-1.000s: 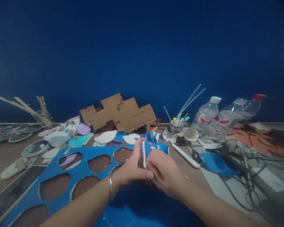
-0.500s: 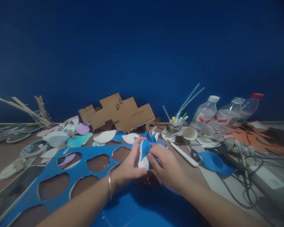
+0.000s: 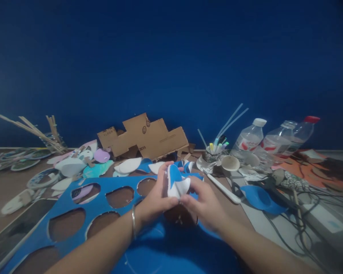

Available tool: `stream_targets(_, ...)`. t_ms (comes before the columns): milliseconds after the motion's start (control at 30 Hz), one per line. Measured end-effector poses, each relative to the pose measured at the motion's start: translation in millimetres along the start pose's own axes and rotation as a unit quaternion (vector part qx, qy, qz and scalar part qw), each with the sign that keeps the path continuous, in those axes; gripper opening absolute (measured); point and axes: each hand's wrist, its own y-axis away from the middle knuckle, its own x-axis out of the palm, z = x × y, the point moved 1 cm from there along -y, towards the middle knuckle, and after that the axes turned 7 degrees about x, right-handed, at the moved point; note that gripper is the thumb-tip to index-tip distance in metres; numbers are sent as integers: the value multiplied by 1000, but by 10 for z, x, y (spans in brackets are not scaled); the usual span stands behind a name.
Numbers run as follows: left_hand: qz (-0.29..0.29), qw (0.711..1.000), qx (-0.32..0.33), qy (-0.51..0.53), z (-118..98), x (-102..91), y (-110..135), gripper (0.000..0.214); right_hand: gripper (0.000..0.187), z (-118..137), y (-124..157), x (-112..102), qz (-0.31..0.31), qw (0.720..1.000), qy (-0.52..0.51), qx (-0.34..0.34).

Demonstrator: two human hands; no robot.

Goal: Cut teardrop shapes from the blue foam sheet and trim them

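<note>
Between the two hands, above the blue sheet (image 3: 148, 255) with its rounded cut-outs, a small blue-and-white piece (image 3: 175, 178) is held up off the tabletop (image 3: 240, 217). Its long axis runs from near to far and is tilted upward, with the rounded blue end pointing far and slightly left and the white end pointing near.

The piece is thin and looks pliable. Its left face is blue with a narrow white edge along the left side; the near and right part is white, curled over into a broad flap that bulges right, with a crease between the two parts.

The left hand (image 3: 158, 198) grips the left side, its fingers along and behind the edge and the thumb laid against the near white end. The right hand (image 3: 207, 201) pinches the white flap between thumb and forefinger; the other fingers cannot be told apart clearly.

Half a second ago the piece looked narrower, the blue face turned up and only a small white area showing near the thumb. Now the white flap is folded out wide, and the right hand's fingers sit further right along it. The left hand is in almost the same place.
</note>
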Motion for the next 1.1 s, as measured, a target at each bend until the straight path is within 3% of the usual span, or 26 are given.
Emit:
stream_targets(167, 35, 998, -4, -53, -2, 11, 5, 97, 32, -18, 20, 77, -9, 1000, -2, 20)
stream_targets(367, 51, 989, 40, -134, -27, 9, 11, 67, 34, 25, 37, 94, 28, 1000, -7, -3)
stream_targets(500, 63, 993, 66, -68, 0, -6, 34, 70, 36, 53, 52, 87, 40, 998, -53, 15)
stream_targets(800, -7, 996, -13, 84, 204, -214, 144, 58, 47, 74, 28, 10, 37, 964, -220, 144)
stream_targets(967, -19, 993, -34, 108, 136, -146, 115, 55, 42, 48, -11, -25, 15, 948, -253, 192)
stream_targets(1100, -60, 992, -12, 106, 164, -90, 33, 56, 39, 74, -16, -29, -25, 958, -229, 171)
